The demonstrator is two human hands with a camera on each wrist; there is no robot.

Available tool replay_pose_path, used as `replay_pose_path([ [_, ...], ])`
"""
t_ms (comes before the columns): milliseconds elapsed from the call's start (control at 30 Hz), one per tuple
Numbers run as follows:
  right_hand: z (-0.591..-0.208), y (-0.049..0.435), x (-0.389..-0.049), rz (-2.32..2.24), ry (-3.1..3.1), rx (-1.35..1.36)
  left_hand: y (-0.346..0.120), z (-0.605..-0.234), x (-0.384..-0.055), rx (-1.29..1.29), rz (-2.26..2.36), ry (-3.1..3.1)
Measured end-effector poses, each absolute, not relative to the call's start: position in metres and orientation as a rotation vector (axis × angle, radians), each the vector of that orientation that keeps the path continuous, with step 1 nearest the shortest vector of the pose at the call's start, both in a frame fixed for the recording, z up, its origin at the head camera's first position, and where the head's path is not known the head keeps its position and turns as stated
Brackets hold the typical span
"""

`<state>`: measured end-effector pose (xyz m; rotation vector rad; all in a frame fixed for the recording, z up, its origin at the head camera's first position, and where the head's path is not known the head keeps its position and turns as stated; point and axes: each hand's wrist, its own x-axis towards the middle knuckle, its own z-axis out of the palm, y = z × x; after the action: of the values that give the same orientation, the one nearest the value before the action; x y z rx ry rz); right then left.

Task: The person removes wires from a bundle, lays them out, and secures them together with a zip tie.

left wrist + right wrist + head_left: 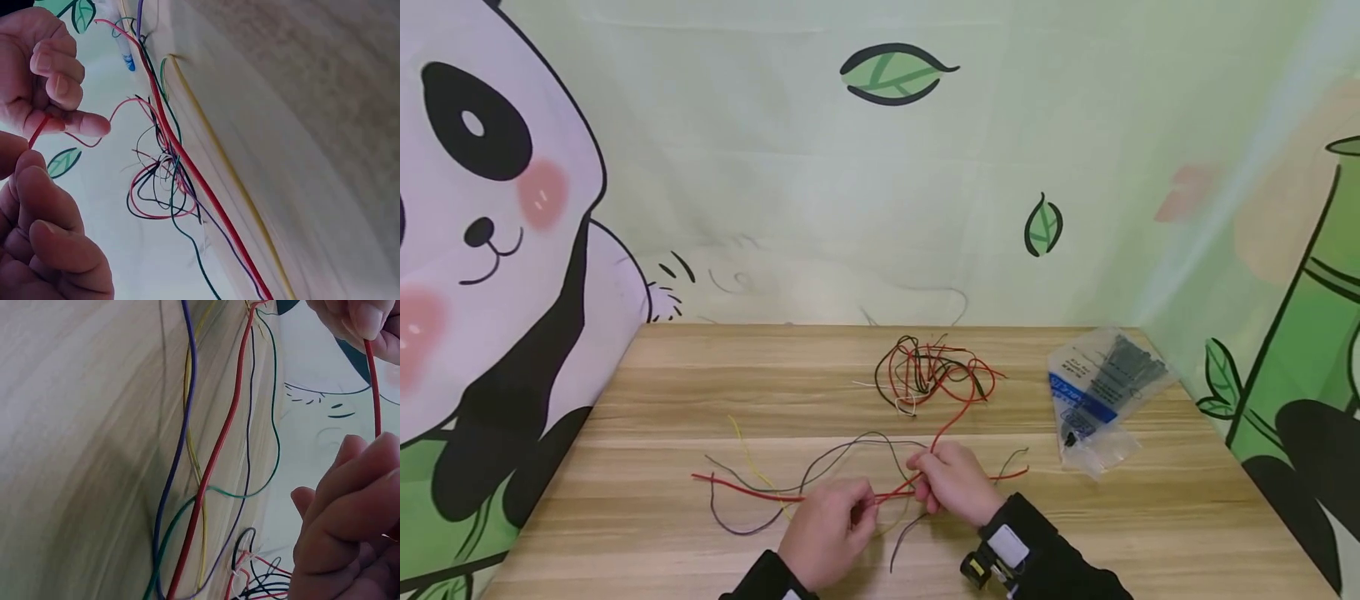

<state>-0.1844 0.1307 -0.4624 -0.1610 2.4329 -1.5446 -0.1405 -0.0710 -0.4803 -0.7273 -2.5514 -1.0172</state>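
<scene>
My left hand [829, 532] pinches a red wire [375, 394] between thumb and finger. A short way to the right, my right hand [957, 483] pinches the same wire, which runs taut between the two hands in both wrist views. From the right hand the red strand [950, 429] leads back into a tangled bundle of red, black and white wires [925, 375]. Under the hands, another red wire [206, 187] lies along the table beside a yellow wire [234, 165], a purple wire [192, 362] and a green wire [275, 425].
A clear plastic bag [1101, 400] with a blue label and dark contents lies at the back right of the wooden table [662, 383]. Behind the table hangs a cloth backdrop [760, 167] printed with a panda and leaves.
</scene>
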Motion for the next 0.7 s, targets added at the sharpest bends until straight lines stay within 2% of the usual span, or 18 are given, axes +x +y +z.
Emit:
replay_pose_path([
  [700,-0.453,0.155,-0.193,-1.606,2.507,0.074,-0.091,-0.475,-0.134,-0.705,-1.03,-2.553],
])
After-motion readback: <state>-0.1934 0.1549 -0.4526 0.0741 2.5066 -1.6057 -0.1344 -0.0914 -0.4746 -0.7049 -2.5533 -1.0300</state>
